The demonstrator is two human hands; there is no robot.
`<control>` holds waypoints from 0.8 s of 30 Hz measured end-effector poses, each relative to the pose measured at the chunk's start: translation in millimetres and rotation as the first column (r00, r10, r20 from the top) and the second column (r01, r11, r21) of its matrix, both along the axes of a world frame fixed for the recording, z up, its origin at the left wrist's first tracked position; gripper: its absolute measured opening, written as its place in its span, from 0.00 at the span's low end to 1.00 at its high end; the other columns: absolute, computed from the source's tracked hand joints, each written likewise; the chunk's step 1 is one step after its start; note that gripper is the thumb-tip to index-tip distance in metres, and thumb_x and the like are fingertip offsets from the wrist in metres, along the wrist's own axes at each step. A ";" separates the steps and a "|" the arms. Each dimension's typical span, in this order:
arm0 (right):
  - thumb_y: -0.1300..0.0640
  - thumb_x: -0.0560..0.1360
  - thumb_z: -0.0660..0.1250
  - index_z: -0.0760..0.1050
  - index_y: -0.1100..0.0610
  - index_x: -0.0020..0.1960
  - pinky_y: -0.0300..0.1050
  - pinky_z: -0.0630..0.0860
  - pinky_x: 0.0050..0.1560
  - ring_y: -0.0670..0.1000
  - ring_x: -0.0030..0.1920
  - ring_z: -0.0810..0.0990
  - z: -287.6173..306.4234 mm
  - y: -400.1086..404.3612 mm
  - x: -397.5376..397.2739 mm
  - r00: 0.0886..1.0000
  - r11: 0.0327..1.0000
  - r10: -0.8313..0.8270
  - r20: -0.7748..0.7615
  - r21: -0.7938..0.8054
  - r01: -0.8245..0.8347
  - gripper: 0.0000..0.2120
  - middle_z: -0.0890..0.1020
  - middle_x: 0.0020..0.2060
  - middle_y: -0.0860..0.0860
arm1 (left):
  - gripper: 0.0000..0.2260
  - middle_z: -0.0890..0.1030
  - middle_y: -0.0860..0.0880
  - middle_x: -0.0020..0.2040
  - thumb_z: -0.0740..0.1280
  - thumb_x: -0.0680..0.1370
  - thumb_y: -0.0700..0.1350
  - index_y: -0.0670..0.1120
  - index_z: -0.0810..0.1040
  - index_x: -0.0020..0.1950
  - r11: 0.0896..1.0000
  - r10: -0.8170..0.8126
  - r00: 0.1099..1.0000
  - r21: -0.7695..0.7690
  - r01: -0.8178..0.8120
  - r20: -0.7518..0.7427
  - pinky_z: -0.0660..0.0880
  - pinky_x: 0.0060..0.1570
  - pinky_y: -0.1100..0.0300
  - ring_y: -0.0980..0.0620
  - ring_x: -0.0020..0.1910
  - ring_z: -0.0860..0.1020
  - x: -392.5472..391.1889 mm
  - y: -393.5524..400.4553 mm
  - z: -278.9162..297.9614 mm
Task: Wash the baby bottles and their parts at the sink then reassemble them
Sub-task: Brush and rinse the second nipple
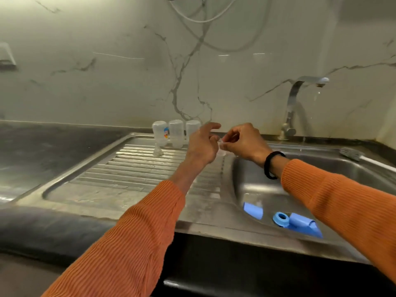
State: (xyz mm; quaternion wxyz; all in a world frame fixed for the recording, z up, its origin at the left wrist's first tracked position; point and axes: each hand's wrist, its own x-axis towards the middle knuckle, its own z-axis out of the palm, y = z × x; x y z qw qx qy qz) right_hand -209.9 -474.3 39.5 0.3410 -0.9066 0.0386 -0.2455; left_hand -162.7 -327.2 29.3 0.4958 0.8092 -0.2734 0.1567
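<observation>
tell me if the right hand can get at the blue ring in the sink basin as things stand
Probably yes, once freed: the blue ring lies uncovered in the basin below the right hand, but that hand is pinching a small clear part.

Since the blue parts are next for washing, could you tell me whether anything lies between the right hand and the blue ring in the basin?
Nothing visible does. The right hand pinches a small clear part above the basin's far left corner, and the blue ring lies uncovered on the basin floor.
</observation>
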 end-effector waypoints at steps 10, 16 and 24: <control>0.62 0.70 0.81 0.83 0.56 0.44 0.49 0.85 0.49 0.50 0.45 0.86 -2.6 99.3 100.8 0.992 0.996 0.084 -0.097 0.005 -0.084 0.08 0.86 0.42 0.51 | 0.15 0.82 0.46 0.60 0.69 0.78 0.37 0.51 0.82 0.62 0.776 0.311 0.875 -0.432 -0.460 -0.372 0.76 0.42 0.65 0.48 0.56 0.81 79.5 97.7 4.6; 0.60 0.70 0.81 0.83 0.55 0.46 0.42 0.82 0.49 0.47 0.46 0.84 -24.1 121.1 124.4 0.993 0.992 0.092 -0.077 -0.075 -0.098 0.08 0.85 0.43 0.49 | 0.14 0.84 0.45 0.56 0.66 0.78 0.38 0.50 0.82 0.60 0.592 0.175 0.780 -0.568 -0.571 -0.601 0.82 0.51 0.53 0.44 0.53 0.84 92.3 109.6 2.6; 0.58 0.71 0.80 0.83 0.55 0.48 0.45 0.83 0.52 0.48 0.46 0.84 -30.7 124.0 131.1 0.994 0.991 0.102 -0.045 -0.087 -0.106 0.08 0.85 0.44 0.49 | 0.14 0.83 0.45 0.55 0.66 0.76 0.37 0.49 0.81 0.60 0.662 0.157 0.780 -0.521 -0.538 -0.606 0.82 0.47 0.53 0.45 0.52 0.83 88.5 102.7 -1.0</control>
